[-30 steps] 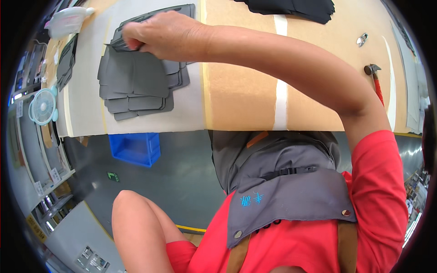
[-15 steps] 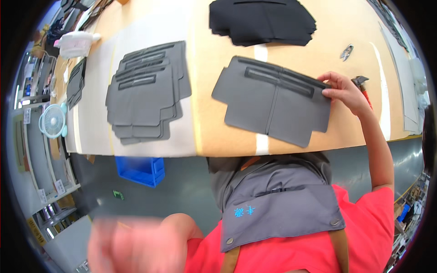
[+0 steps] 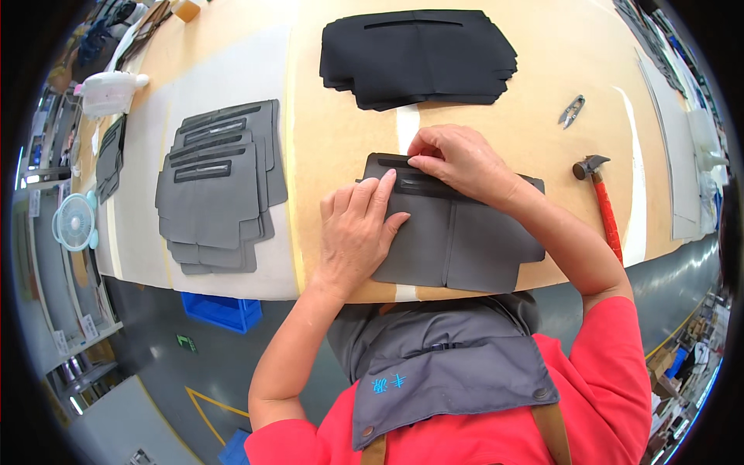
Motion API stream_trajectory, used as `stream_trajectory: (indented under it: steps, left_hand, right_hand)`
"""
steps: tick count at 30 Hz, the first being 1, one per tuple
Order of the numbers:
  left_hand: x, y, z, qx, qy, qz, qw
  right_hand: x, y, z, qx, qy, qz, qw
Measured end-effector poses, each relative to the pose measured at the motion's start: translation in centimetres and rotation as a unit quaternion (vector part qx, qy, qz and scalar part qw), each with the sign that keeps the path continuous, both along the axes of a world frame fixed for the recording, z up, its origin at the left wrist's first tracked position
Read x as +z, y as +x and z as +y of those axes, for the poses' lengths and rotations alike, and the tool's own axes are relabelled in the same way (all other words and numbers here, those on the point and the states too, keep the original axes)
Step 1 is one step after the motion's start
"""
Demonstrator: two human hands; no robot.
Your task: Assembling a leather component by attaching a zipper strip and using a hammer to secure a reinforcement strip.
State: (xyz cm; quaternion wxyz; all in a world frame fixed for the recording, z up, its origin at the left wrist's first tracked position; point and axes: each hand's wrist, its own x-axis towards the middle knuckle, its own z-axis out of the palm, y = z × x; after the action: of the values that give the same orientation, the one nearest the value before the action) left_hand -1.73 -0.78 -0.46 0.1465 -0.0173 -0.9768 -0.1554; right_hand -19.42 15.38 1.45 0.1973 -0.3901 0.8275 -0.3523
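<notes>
A flat grey panel (image 3: 490, 240) with notched corners, a centre seam and a black-framed slot lies on the table in front of me. A black strip (image 3: 399, 162) runs along its far edge. My left hand (image 3: 353, 231) rests on the panel's left part, fingers stretched out, with the fingertips beside the slot. Over the far edge, my right hand (image 3: 463, 164) has thumb and fingers pinched together at the black strip. Whatever is between those fingertips is too small to make out. The right forearm covers part of the panel's far right side.
To the left lies a stack of similar grey panels (image 3: 209, 205); a stack of black pieces (image 3: 418, 62) lies beyond my hands. Thread snips (image 3: 572, 112) and a red-handled hammer (image 3: 606, 208) are at the right. A small fan (image 3: 75, 222) stands left, above a blue bin (image 3: 221, 311).
My left hand has come up from below the table edge onto the panel. My right hand has moved from the panel's right corner to the left part of its far edge.
</notes>
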Motion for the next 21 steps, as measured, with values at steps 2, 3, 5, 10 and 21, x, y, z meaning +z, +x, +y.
stream_trajectory:
  steps: [2,3,5,10,21]
  left_hand:
    - [0.1,-0.2,0.0,0.005,-0.012,-0.036,0.999]
    - [0.1,-0.2,-0.1,0.008,-0.009,-0.039,0.999]
    - [-0.1,-0.2,-0.3,-0.010,-0.012,-0.018,1.000]
    - [-0.2,-0.4,-0.4,-0.018,-0.026,-0.023,0.999]
    - [0.1,-0.2,-0.3,-0.003,0.004,-0.050,0.999]
  right_hand:
    - [0.0,0.2,-0.3,0.031,0.012,0.025,0.999]
    - [0.2,0.4,-0.2,0.022,0.006,0.015,1.000]
    - [0.0,0.7,-0.2,0.015,0.004,0.003,1.000]
    - [-1.1,1.3,-0.1,0.024,-0.080,0.065,0.994]
    - [-2.4,1.6,0.7,0.141,-0.107,0.264,0.948]
